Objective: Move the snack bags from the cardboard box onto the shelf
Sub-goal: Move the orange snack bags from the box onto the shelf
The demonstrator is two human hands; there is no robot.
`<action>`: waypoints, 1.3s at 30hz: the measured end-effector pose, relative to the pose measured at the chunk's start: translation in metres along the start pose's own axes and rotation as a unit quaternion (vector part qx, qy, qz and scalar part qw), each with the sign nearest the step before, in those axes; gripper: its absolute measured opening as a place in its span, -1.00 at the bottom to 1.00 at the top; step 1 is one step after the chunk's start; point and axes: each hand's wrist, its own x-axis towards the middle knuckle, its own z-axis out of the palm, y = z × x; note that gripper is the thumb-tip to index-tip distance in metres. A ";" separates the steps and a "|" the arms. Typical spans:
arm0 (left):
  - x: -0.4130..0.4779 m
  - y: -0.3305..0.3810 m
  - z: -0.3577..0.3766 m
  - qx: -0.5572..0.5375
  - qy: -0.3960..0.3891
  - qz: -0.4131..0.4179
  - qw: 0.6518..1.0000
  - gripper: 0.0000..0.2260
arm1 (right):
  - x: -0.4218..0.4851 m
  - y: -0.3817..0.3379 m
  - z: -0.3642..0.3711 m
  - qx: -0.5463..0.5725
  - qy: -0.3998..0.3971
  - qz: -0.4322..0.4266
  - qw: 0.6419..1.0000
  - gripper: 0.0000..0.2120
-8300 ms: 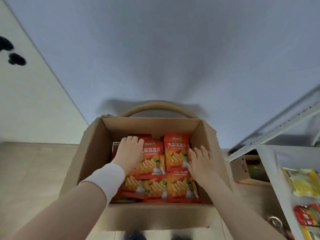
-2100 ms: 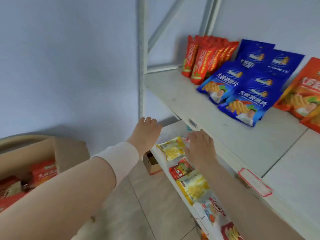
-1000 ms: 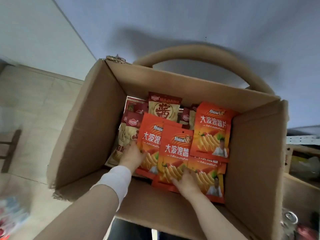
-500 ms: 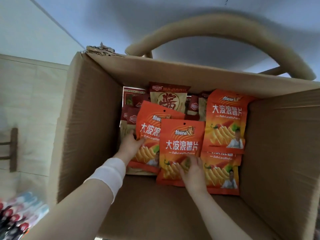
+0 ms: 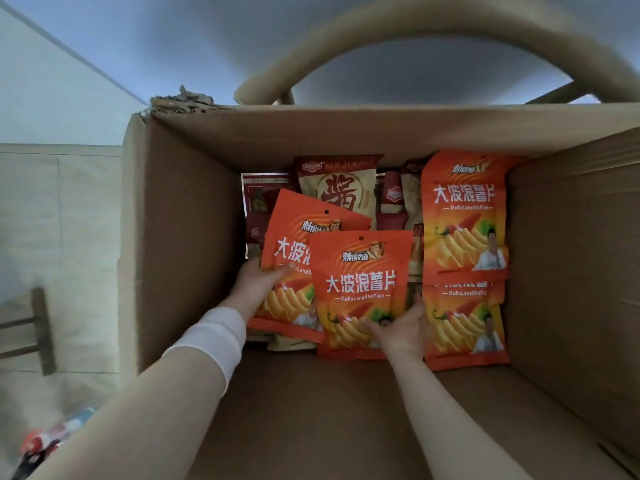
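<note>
Two hands are down inside the cardboard box point(image 5: 180, 244) as I watch from the head view. My left hand point(image 5: 258, 284), with a white wristband point(image 5: 213, 337) on its wrist, grips the left orange chip bag point(image 5: 294, 244) by its left edge, thumb curled over the front of the pack. My right hand point(image 5: 401, 329) holds the front orange chip bag point(image 5: 360, 271) near its lower right corner, fingers curled round the bottom edge and up its right side. That front bag overlaps the right half of the left bag, and both stand tilted up toward me. Just to the right, two more orange chip bags lie against the box's right wall: the upper right bag point(image 5: 465, 216) overlapping the lower right bag point(image 5: 465, 327), which touches the side of my right hand. Behind them, at the far wall of the box, I see a beige and maroon snack bag point(image 5: 341, 188) with a large red character, flanked by other maroon packs that I cannot make out clearly. A bare stretch of the box floor lies near me, in front of the bags. Beyond the far wall curves a tan chair back point(image 5: 433, 26). On the pale floor at left stands a dark wooden leg point(image 5: 43, 330), and blurred colourful packets point(image 5: 48, 439) lie at the lower left corner.
</note>
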 end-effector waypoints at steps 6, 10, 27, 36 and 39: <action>-0.008 0.004 -0.001 0.015 -0.008 0.018 1.000 -0.72 | -0.004 0.007 -0.021 0.048 -0.164 -0.018 0.985 -0.66; -0.032 0.017 -0.003 0.012 0.021 0.066 0.998 -0.64 | -0.022 0.007 -0.056 0.200 -0.185 -0.070 0.960 -0.69; -0.366 0.136 0.310 0.045 -0.095 0.509 0.855 -0.81 | -0.149 0.284 -0.392 0.466 0.135 -0.214 0.848 -0.80; -0.578 0.091 0.576 0.097 -0.321 0.629 0.701 -0.88 | -0.218 0.534 -0.525 0.583 0.386 -0.129 0.704 -0.87; -0.620 0.071 0.650 0.116 -0.370 0.649 0.655 -0.84 | -0.223 0.590 -0.554 0.590 0.440 -0.092 0.671 -0.87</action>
